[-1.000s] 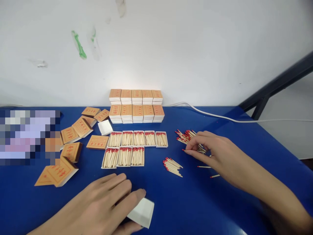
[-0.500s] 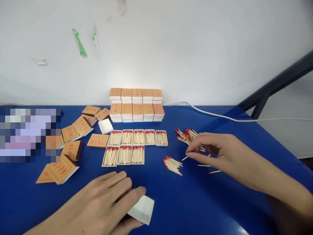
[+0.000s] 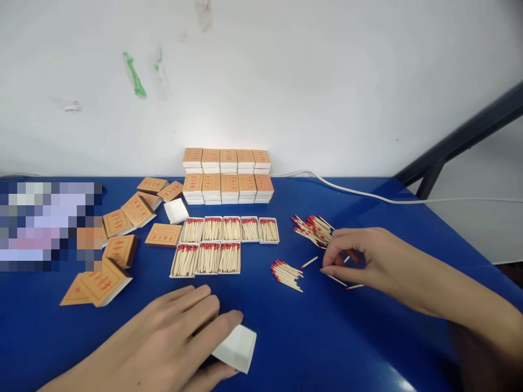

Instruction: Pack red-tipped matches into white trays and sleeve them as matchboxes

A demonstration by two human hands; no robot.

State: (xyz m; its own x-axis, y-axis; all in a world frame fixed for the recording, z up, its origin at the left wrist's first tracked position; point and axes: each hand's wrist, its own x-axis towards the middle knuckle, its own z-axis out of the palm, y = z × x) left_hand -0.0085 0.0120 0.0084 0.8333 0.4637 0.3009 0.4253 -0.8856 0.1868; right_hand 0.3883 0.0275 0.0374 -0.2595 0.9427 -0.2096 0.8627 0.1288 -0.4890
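At the front of the blue table, my left hand (image 3: 163,340) is closed around an empty-looking white matchbox tray (image 3: 239,347), whose far part its fingers hide. My right hand (image 3: 368,258) pinches thumb and forefinger together at the end of a match (image 3: 337,281), low over the tabletop. Just left of those fingertips lies a single match (image 3: 309,262). A neat small bunch of matches (image 3: 287,275) rests farther left, heads pointing left. Behind my right hand is a looser pile of red-headed matches (image 3: 312,230), partly covered by the hand.
Two rows of filled matchbox trays (image 3: 210,258) stand mid-table. Stacked closed matchboxes (image 3: 229,188) line the wall behind them. Orange matchbox sleeves (image 3: 118,245) and a white tray (image 3: 176,210) lie at left, near a blurred-out object (image 3: 44,226). A white cable (image 3: 359,195) crosses the back right.
My right hand has moved slightly right, leaving a single match lying on the table and closing at another one, which has turned. My left hand stays on the tray.
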